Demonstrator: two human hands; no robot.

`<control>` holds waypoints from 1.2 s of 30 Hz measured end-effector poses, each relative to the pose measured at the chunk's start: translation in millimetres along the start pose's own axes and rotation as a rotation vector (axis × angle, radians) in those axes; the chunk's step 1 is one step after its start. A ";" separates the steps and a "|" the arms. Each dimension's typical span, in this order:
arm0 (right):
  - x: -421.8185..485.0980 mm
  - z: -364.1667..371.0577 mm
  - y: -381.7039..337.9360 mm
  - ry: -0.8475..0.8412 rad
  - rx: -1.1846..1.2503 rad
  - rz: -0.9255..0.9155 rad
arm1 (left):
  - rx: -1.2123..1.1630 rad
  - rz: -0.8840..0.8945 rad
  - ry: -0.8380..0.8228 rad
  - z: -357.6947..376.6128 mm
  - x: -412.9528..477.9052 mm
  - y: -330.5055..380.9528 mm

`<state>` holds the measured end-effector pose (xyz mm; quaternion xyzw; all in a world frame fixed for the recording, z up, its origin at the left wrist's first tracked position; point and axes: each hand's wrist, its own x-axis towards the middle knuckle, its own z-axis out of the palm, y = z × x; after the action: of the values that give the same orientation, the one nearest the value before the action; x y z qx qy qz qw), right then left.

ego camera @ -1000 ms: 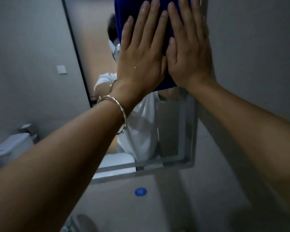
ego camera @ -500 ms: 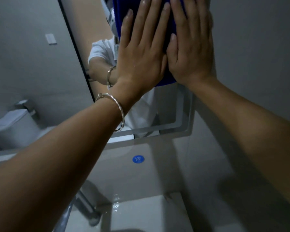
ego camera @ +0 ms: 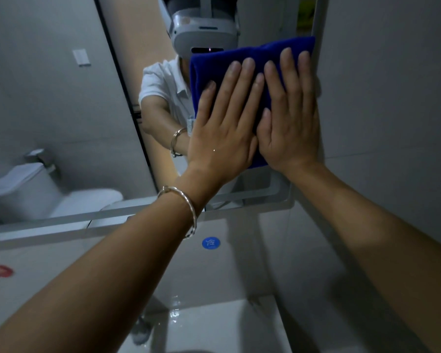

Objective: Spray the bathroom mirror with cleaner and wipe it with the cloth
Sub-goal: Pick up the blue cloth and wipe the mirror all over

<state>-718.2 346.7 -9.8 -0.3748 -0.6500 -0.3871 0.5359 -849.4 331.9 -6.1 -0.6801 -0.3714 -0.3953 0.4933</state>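
Note:
A folded dark blue cloth (ego camera: 214, 70) lies flat against the bathroom mirror (ego camera: 61, 123), near its right edge. My left hand (ego camera: 222, 138), with a silver bangle on the wrist, presses on the cloth with straight fingers. Beside it, my right hand (ego camera: 290, 123) presses the cloth's right part, fingers straight and pointing up. The two hands touch side by side. The mirror reflects a person in a white shirt with a headset. No spray bottle is in view.
The mirror's lower frame (ego camera: 265, 200) runs just under my wrists. Below it is a white wall panel with a blue round sticker (ego camera: 211, 243) and a red one (ego camera: 0, 270). A wet white basin (ego camera: 227, 327) and a tap (ego camera: 140, 329) sit underneath. A grey wall (ego camera: 392, 98) stands at right.
Both hands have slid the cloth down the mirror. More of the basin and the red sticker have come into view.

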 end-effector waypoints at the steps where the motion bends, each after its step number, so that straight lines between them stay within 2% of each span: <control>1: -1.5 -0.3 -0.4 -0.002 0.000 0.004 | -0.006 -0.003 0.000 0.7 -1.5 0.7; 10: -37.3 2.1 -7.5 -0.042 0.017 0.027 | -0.026 0.018 -0.012 7.6 -35.4 10.0; 22: -88.3 4.0 -16.0 -0.101 -0.012 0.048 | -0.080 0.078 -0.138 4.6 -79.4 23.7; 26: -91.6 -3.6 -19.8 -0.181 -0.091 0.064 | -0.093 0.149 -0.184 1.4 -83.0 17.0; 30: -90.2 -17.2 -26.3 -0.332 -0.180 0.058 | 0.005 0.206 -0.248 -1.1 -85.9 10.7; 36: -80.9 -32.0 -48.1 -0.450 -0.133 0.123 | 0.078 0.247 -0.338 -11.0 -85.9 1.8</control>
<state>-736.9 291.6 -90.5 -0.5250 -0.7020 -0.3025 0.3744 -885.1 310.9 -82.2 -0.7573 -0.3778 -0.1975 0.4947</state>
